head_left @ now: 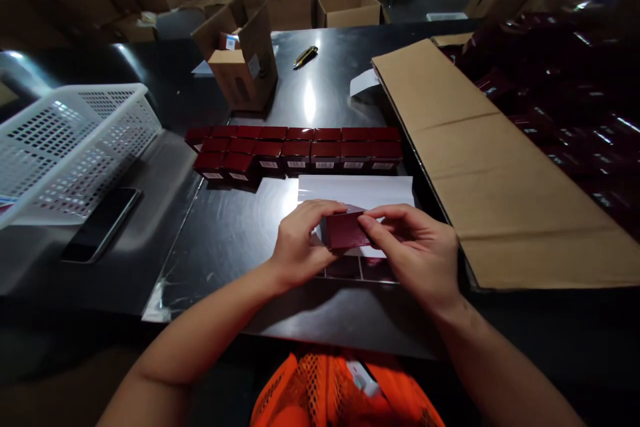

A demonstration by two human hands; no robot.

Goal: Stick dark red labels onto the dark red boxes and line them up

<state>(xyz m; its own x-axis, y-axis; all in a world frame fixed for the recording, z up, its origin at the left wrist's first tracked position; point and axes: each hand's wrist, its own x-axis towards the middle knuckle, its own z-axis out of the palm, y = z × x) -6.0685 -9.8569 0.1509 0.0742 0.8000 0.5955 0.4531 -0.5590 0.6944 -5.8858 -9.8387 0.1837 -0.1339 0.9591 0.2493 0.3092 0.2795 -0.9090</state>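
Note:
Between my two hands is a small dark red box (346,231), held above the table's front part. My left hand (304,240) is closed around its left side. The thumb and fingers of my right hand (420,247) pinch its right end. Beneath the box lies a white sheet (357,188), with dark printed patches along its near edge, partly covered by my hands. Just beyond the sheet, similar dark red boxes (325,152) stand packed in rows, white barcode labels showing on the front ones.
A white perforated basket (115,127) and a black phone (103,225) are at left. Behind the rows stand an open carton (243,77) and a yellow-black utility knife (305,57). At right, a cardboard flap (480,147) borders a heap of dark red boxes (565,107).

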